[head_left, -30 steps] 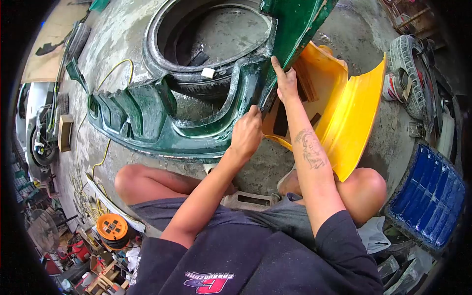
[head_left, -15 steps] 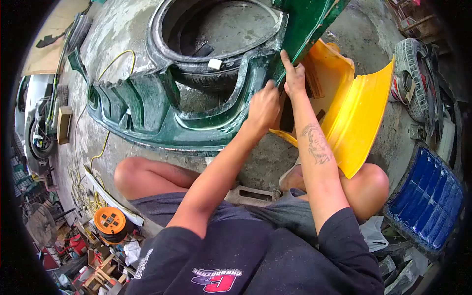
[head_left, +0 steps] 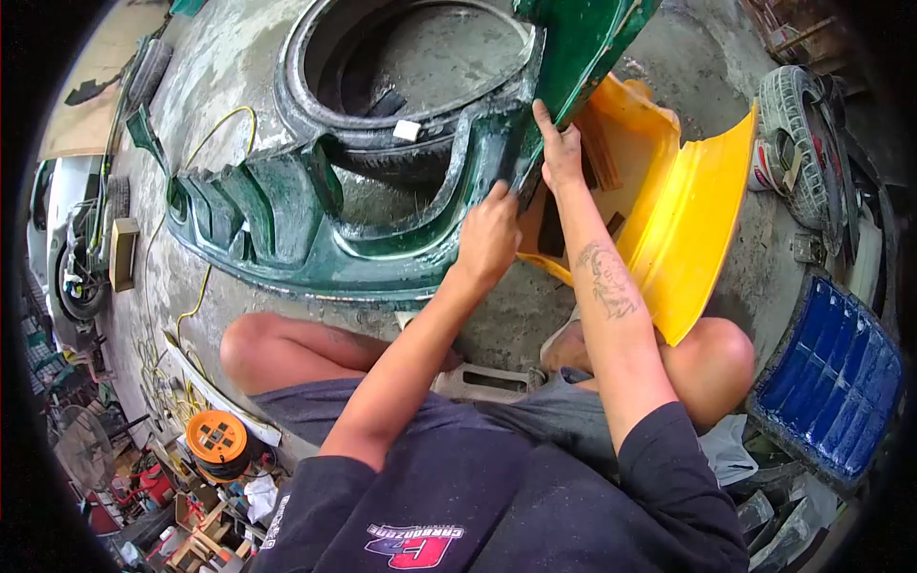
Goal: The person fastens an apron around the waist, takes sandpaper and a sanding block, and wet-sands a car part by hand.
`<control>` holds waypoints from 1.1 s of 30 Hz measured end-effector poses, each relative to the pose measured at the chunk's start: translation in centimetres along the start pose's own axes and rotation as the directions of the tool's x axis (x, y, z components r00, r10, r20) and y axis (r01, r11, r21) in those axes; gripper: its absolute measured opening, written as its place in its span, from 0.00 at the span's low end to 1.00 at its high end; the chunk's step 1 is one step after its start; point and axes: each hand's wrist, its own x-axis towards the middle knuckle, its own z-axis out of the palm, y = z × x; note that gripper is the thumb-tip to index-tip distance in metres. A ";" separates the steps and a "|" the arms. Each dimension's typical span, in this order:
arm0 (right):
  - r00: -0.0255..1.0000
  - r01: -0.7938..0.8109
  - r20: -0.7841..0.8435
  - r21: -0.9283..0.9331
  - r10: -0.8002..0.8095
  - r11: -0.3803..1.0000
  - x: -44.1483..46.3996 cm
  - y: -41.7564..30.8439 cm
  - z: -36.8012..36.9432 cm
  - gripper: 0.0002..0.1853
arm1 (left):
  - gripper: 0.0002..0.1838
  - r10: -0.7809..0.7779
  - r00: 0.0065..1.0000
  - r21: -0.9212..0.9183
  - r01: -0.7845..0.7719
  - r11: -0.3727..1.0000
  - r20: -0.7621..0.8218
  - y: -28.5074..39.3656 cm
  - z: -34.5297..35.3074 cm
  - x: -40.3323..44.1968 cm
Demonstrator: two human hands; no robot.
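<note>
A glossy dark green car bumper point(head_left: 382, 258) with slatted recesses lies across the floor in front of me, its right end rising upright. My right hand point(head_left: 562, 153) is closed on the edge of that raised end, with one finger stretched up along the green face. To the left and a little lower, my left hand point(head_left: 489, 234) is curled into a fist against the bumper's corner. Something dark shows at its knuckles, too unclear to name. Behind the bumper, and partly under it, lies a large tyre point(head_left: 296, 105) with a small white block point(head_left: 407, 130) on it.
A curved yellow panel point(head_left: 702, 220) stands by my right knee. Farther right are another tyre point(head_left: 798, 143) and a blue slatted panel point(head_left: 831, 377). An orange cable reel point(head_left: 216, 436) sits at lower left among tools, with a yellow cable point(head_left: 196, 306) along the floor.
My left hand has slid down and to the left along the bumper's corner. My right hand keeps its hold on the edge. The whole view has shifted slightly.
</note>
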 end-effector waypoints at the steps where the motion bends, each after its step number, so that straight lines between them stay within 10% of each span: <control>1: 0.999 0.025 -0.023 0.012 -0.025 1.000 0.3 0.0 0.1 0.23 | 0.04 -0.029 0.999 -0.014 0.030 0.999 0.023 0.0 -0.2 -0.4; 33: 0.999 -0.050 0.007 0.052 0.050 0.997 0.4 0.6 -0.2 0.22 | 0.06 -0.006 0.995 0.145 -0.008 0.989 0.095 -0.2 0.9 2.8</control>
